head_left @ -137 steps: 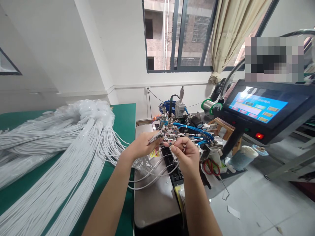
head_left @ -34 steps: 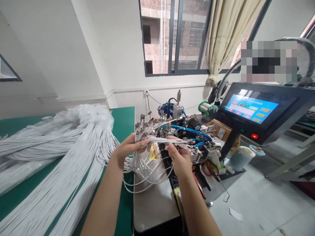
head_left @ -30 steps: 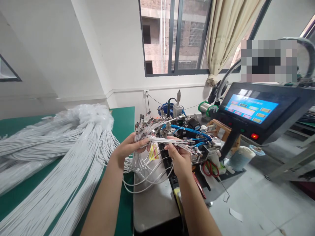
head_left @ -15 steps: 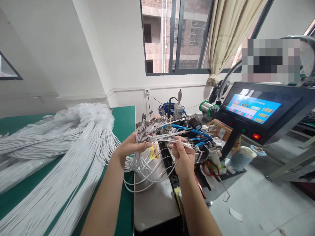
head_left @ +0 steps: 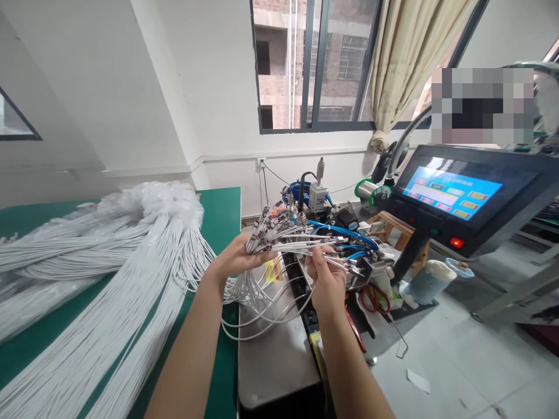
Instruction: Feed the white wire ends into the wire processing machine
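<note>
A bundle of white cables (head_left: 251, 285) with small metal connectors on the ends lies in my left hand (head_left: 233, 256), gripped between thumb and fingers. The connector ends fan up and to the right over the machine, while the cables hang below the hand in loops. My right hand (head_left: 327, 273), fingers curled in, pinches several white cables near their connector ends. Its hidden fingertips lie behind the cables. Both hands are above the benchtop machine (head_left: 279, 361), which has a grey metal cover in front and blue air tubes (head_left: 356, 235) behind.
Long white cables (head_left: 131, 279) with plastic-wrapped ends cover the green table (head_left: 220, 212) on the left. A touchscreen panel (head_left: 452, 189) stands to the right, beside a solder wire spool (head_left: 371, 191). Red-handled scissors (head_left: 375, 299) lie below. A person (head_left: 480, 107) is behind the screen.
The connector ends in my left hand have tipped down and to the right, and its grip has shifted slightly. My right hand has hardly moved.
</note>
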`<state>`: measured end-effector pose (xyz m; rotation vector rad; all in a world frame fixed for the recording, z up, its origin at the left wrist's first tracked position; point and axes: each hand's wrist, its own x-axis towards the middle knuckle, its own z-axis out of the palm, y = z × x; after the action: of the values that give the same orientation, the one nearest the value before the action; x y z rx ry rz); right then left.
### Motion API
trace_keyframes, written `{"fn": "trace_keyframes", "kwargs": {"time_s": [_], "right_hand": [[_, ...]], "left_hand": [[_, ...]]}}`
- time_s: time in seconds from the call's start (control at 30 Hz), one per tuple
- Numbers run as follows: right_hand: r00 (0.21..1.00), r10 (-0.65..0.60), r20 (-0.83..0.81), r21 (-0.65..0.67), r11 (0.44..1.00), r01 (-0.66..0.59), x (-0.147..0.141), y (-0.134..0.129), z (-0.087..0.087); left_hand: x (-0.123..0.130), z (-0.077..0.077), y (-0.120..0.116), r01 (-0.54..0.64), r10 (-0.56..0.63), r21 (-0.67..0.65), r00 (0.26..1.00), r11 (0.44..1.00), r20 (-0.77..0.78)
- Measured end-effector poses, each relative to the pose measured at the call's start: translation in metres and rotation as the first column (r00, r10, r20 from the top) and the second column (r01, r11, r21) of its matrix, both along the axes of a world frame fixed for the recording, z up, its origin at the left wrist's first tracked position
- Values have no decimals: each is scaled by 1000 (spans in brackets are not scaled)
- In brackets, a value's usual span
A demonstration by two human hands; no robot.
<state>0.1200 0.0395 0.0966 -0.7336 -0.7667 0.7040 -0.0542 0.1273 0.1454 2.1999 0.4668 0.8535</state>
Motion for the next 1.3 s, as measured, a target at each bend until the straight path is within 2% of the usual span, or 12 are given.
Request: {"fn": "trace_keyframes", "kwargs": {"time_s": [0.1,0.23,0.37,0.5,0.7,0.87,1.07,1.3], "right_hand": [[999,-27,-32,-10,1000,26,-1,1,-1],[999,-40,2,6,999,40,-1,1,0],[1000,-3,4,12,1000,3,-1,-1,3],[997,-21,-69,29,999,23,-3,-2,5],[988,-63,-139,3,998,64,-4,-4,9],[986,-15,-164,29,999,20,-3,-3,6],[984,-46,-175,30,998,52,-4,-4,5],[986,-87,-139,7,996,89,-5,-5,7]], "left_hand": [[1,-1,-1,27,-25,-79,999,997,24],[4,-3,-2,158,-136,-236,985,959,108],[5,-3,-2,202,-167,-287,976,937,141],[2,-6,1,176,-149,-288,982,941,113],[-2,-9,3,82,-84,-208,996,975,0],[-4,-8,4,72,-76,-195,997,978,-15],[-4,-8,5,92,-98,-224,995,970,-15],[-4,-9,5,79,-85,-199,996,977,-19]]}}
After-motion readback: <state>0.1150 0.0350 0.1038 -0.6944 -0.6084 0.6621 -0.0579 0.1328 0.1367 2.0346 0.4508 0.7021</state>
